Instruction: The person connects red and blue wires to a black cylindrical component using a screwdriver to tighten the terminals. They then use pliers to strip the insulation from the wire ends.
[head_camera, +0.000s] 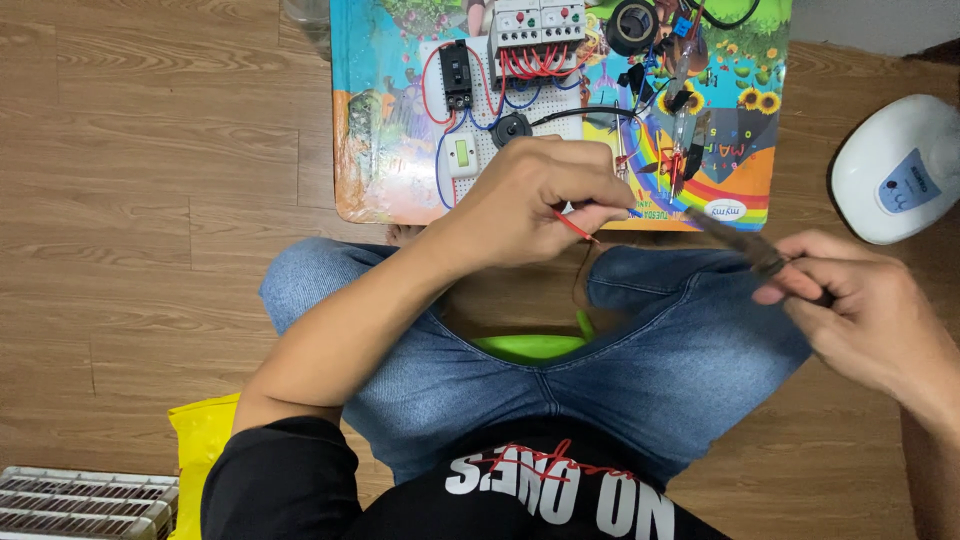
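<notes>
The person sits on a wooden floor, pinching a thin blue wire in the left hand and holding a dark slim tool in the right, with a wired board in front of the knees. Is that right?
Not quite. In the head view the wire pinched by the left hand is red, not blue. The rest holds: the right hand grips a dark slim tool, and the wired board lies in front of the knees on the wooden floor.

Brown wood-look plank floor (140, 150) fills most of the frame under even light. A white rounded appliance (898, 168) sits at the right edge, a pale ribbed grille (85, 500) in the lower left corner, a yellow bag (200, 440) just beside it.
</notes>
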